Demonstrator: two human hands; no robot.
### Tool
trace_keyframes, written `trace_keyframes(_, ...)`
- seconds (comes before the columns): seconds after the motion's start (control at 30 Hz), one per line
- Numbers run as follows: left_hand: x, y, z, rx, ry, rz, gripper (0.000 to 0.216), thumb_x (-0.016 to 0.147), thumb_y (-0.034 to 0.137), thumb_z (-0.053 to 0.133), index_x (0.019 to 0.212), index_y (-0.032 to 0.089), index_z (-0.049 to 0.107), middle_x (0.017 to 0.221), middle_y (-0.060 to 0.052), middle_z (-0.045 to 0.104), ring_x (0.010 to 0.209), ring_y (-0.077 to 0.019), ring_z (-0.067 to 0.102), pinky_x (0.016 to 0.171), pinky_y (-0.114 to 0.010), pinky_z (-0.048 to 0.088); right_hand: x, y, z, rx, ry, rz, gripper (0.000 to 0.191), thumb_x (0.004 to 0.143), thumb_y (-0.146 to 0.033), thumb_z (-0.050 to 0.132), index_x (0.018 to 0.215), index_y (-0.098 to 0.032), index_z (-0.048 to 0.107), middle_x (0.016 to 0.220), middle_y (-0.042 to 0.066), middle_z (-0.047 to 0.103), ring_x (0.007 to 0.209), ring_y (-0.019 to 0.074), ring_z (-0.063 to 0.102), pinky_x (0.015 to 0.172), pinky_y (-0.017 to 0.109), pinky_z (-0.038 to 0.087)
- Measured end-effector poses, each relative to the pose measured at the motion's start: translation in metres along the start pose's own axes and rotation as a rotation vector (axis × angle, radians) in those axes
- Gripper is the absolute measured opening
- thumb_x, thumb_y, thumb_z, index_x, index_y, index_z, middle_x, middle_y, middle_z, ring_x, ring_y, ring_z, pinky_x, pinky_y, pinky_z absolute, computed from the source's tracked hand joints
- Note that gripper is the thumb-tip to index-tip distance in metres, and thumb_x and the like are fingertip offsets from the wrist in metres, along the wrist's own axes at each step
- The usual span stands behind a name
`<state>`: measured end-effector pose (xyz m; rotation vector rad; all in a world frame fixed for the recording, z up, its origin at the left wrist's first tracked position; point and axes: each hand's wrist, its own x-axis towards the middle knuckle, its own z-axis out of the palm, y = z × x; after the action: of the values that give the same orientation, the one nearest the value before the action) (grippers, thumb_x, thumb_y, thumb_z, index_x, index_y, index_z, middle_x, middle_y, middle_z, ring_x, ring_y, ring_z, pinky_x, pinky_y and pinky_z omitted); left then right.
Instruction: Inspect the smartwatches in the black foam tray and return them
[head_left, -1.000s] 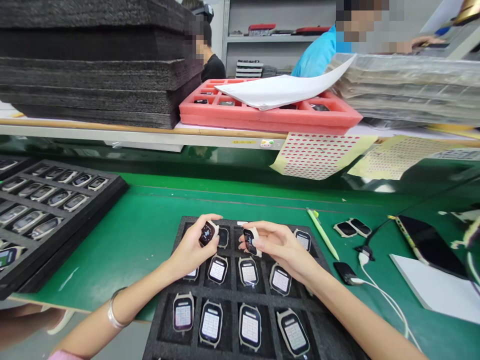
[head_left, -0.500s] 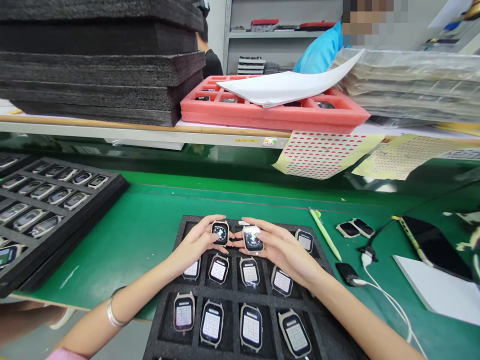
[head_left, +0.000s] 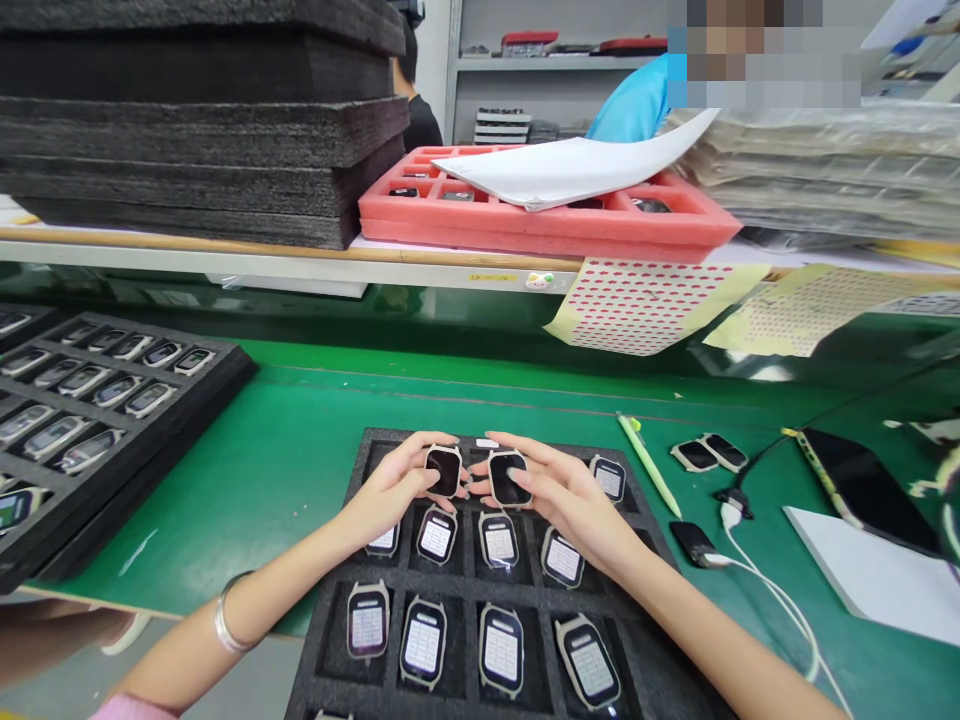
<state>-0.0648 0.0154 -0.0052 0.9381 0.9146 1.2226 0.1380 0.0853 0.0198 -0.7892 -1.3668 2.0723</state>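
Note:
A black foam tray (head_left: 352,470) in front of me holds several smartwatch bodies with lit screens in its pockets. My left hand (head_left: 390,490) pinches one watch body (head_left: 444,470) by its edges over the tray's far row; its screen is dark. My right hand (head_left: 562,495) grips a second watch body (head_left: 508,478) right beside it, also with a dark screen. The two watches sit nearly side by side, face up, with my fingertips almost touching between them.
A second black tray (head_left: 217,385) of watch bodies lies at the left. A green pen (head_left: 649,465), loose dark screens (head_left: 709,453), a white cable (head_left: 772,595), a phone (head_left: 862,485) and white paper (head_left: 877,575) lie at the right. A shelf carries black foam sheets (head_left: 202,120) and a pink tray (head_left: 540,225).
Both watches were tilted up toward me, then lowered flat over the tray's far row. Their screens showed dials half a second ago and are dark now.

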Motion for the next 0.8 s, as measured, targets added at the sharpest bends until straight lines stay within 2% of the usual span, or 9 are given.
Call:
trace_keyframes(0.17, 0.0, 0.002, 0.002, 0.054, -0.001, 0.012, 0.032, 0.081, 0.022, 0.054, 0.113, 0.02, 0.052, 0.091, -0.005, 0.061, 0.082, -0.0194, 0.062, 0.071, -0.033, 0.054, -0.001, 0.002, -0.001, -0.063, -0.012, -0.039, 0.044, 0.083, -0.029, 0.066, 0.125, -0.025, 0.056, 0.11, 0.008, 0.069, 0.102, 0.0262, 0.065, 0.091, 0.043, 0.051)
trace_keyframes(0.3, 0.001, -0.002, 0.001, 0.189, 0.037, 0.066, 0.04, 0.078, 0.019, 0.06, 0.116, 0.02, 0.048, 0.093, -0.004, 0.057, 0.076, -0.0157, 0.059, 0.064, -0.026, 0.05, -0.002, 0.005, -0.001, -0.002, -0.044, -0.033, 0.047, 0.084, -0.032, 0.065, 0.129, -0.026, 0.052, 0.12, 0.009, 0.064, 0.109, 0.0264, 0.061, 0.097, 0.046, 0.046)
trace_keyframes(0.47, 0.001, -0.003, -0.002, 0.446, 0.137, 0.153, 0.038, 0.077, 0.017, 0.06, 0.114, 0.019, 0.05, 0.099, -0.004, 0.057, 0.083, -0.0162, 0.054, 0.076, -0.027, 0.045, -0.001, 0.004, -0.003, 0.052, -0.115, 0.01, 0.049, 0.084, -0.033, 0.066, 0.131, -0.026, 0.05, 0.124, 0.01, 0.061, 0.113, 0.0253, 0.059, 0.102, 0.048, 0.039)
trace_keyframes(0.63, -0.003, 0.002, -0.001, 0.609, 0.096, 0.168, 0.032, 0.078, 0.011, 0.054, 0.11, 0.018, 0.054, 0.096, -0.003, 0.059, 0.085, -0.0173, 0.053, 0.081, -0.027, 0.041, 0.001, -0.002, -0.007, -0.041, -0.126, 0.012, 0.039, 0.074, -0.024, 0.076, 0.111, -0.019, 0.065, 0.107, 0.011, 0.069, 0.103, 0.0254, 0.064, 0.097, 0.043, 0.044)
trace_keyframes(0.8, -0.002, -0.001, -0.002, 0.579, 0.076, 0.156, 0.036, 0.08, 0.015, 0.054, 0.115, 0.018, 0.05, 0.095, -0.003, 0.058, 0.084, -0.0175, 0.053, 0.076, -0.027, 0.041, 0.002, -0.001, -0.012, -0.052, -0.148, 0.001, 0.038, 0.067, -0.016, 0.08, 0.103, -0.018, 0.068, 0.097, 0.01, 0.071, 0.093, 0.0239, 0.067, 0.081, 0.035, 0.053)
